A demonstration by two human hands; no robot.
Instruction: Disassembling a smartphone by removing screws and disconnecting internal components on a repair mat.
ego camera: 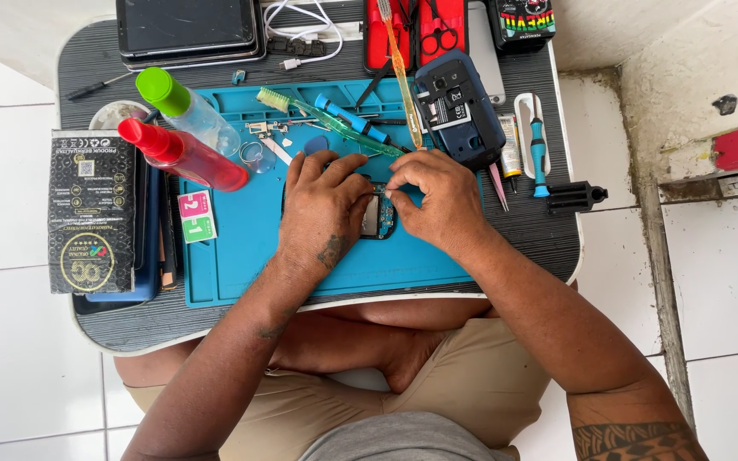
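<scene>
Head view, L to R relative to the grip. Far left of it, on the dark lap surface (506, 230), a black patterned box (91, 209); nearer, a red bottle (183, 155) and a green-capped clear bottle (188, 109) lie at the edge of the blue work mat (241, 256). Left hand (325, 212) rests palm down on the mat, fingers curled over the left side of a small opened device (377, 215) w/ circuit board showing (mostly hidden under both hands). Right hand (437, 198) comes in from the other side, thumb and forefinger pinched together at the device's top edge; can't tell if a tool or part sits between them. Device lies flat on the mat, directly between the two hands. It looks light, stiff and fragile, so best held by the outer rim, not the board. Both wrists low, forearms angled in from the lap. Up-right of the grip: green toothbrush (318, 115), dark blue phone body (459, 107), blue screwdriver (539, 154).
</scene>
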